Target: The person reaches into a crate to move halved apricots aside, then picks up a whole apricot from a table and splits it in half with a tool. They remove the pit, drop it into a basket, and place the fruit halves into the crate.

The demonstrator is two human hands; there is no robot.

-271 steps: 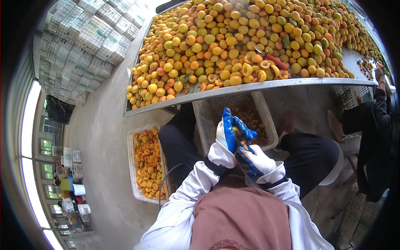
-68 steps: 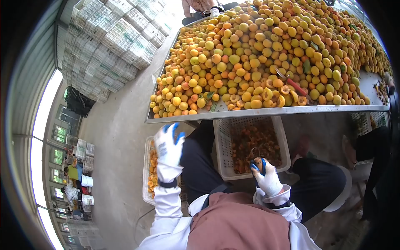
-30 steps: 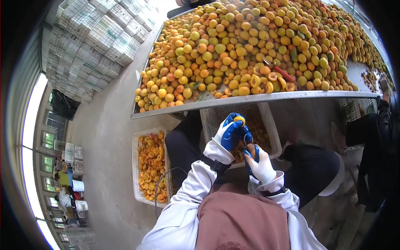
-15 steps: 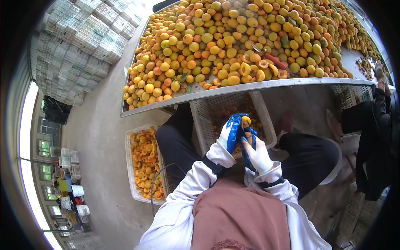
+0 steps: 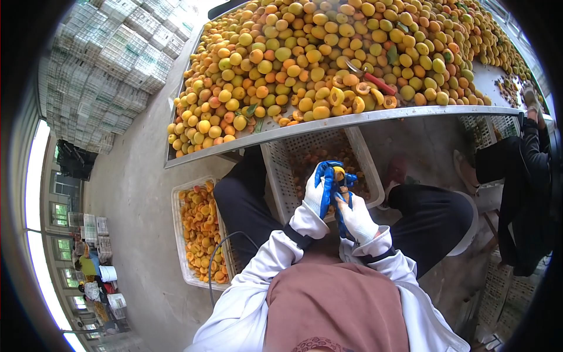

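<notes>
Beside the table (image 5: pixel 346 120), an apricot (image 5: pixel 338 170) is being clasped by the left hand (image 5: pixel 318 190); a tool (image 5: pixel 344 191), tip hidden, is being gripped by the right hand (image 5: pixel 357 218).

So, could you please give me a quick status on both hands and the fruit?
Left hand holding a yellow fruit. Right hand gripping a tan-handled tool, close against the left. Tool tip unclear; nothing seen blocking either hand.
</notes>
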